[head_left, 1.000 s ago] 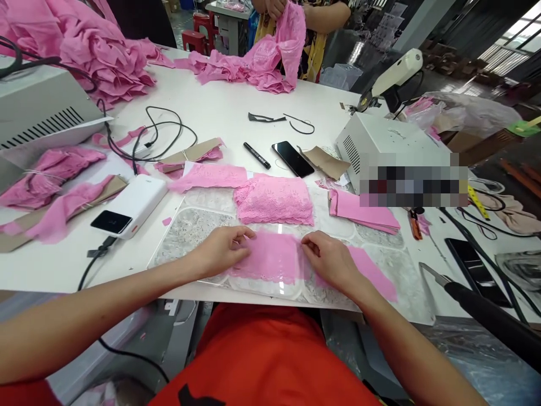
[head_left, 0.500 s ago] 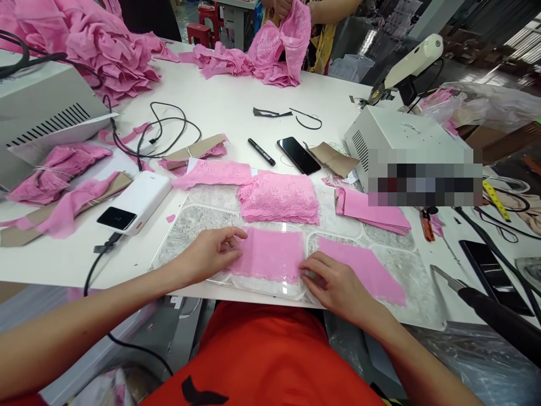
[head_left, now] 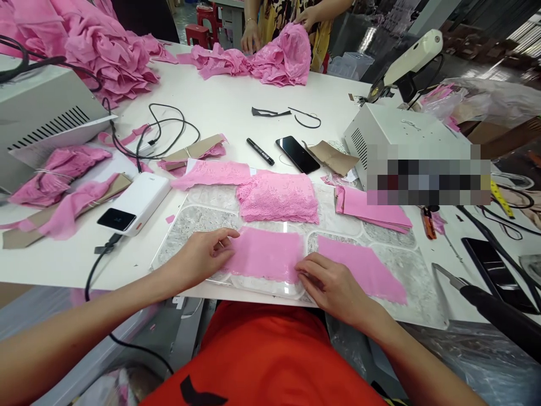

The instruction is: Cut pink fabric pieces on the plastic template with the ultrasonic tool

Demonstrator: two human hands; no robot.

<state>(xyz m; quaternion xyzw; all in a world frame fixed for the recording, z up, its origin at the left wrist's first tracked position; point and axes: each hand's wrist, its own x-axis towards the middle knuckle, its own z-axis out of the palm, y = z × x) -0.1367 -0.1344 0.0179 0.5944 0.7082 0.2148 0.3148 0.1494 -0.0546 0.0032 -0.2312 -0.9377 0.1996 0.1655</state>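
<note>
A flat pink fabric piece (head_left: 266, 254) with a scalloped lower edge lies in front of me over a clear-edged, grey stone-patterned board (head_left: 173, 234). At its left edge, my left hand (head_left: 209, 252) has its fingers curled and thumb against the cloth, index finger stretched along the upper corner. Thumb and fingers of my right hand (head_left: 327, 280) pinch the lower right edge. Just right of that hand lies a second pink fabric piece (head_left: 363, 268), partly covered by the hand. A folded stack of pink lace (head_left: 279, 197) sits behind the front piece.
Behind lie a black phone (head_left: 298, 154) and a marker (head_left: 260, 151). A white power bank (head_left: 137, 203) with cables is at left, a grey machine (head_left: 406, 135) at right. Black-handled scissors (head_left: 473, 296) lie at far right. Across the table, another person handles pink lace garments (head_left: 281, 59).
Both my hands have shifted slightly left, the left one also a little down, and the fabric's left edge follows. Across the table, the other person has lowered the pink garment onto the table.
</note>
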